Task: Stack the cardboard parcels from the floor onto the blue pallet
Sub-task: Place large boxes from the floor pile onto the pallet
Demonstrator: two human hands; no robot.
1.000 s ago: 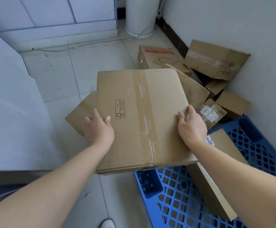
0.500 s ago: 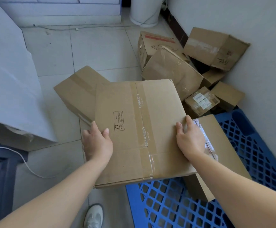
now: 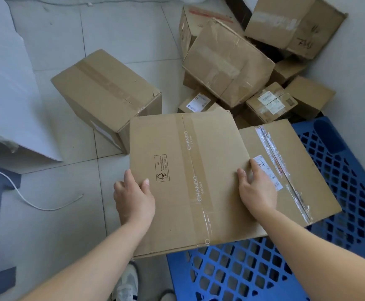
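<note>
CHANDO parcel: A large flat carton, the CHANDO parcel (image 3: pixel 188 181), sits at frame centre, tape seam running 12 to 6 o'clock. Its right half lies over the blue pallet (image 3: pixel 340 170) and its left half hangs out over the tiled floor (image 3: pixel 73 213). Whether it rests or is carried cannot be told.
Left hand: The left hand (image 3: pixel 133 196) grips the carton's 9 o'clock edge, forearm reaching in from 7 o'clock, thumb flat on top, fingers curled down the side.
Right hand: The right hand (image 3: pixel 256 190) clasps the 3 o'clock edge, thumb on top, fingers tucked into the seam against a second parcel (image 3: pixel 296 166).
Second parcel: It lies on the pallet, touching the carton at 3 o'clock.
Floor stock: A loose pile of parcels (image 3: pixel 227 61) crowds the wall at 1 o'clock, and a lone parcel (image 3: pixel 105 92) stands at 10 o'clock.
Foreground: A white cord (image 3: pixel 36 203) lies at 8 o'clock and a shoe (image 3: pixel 127 285) at 6.
</note>
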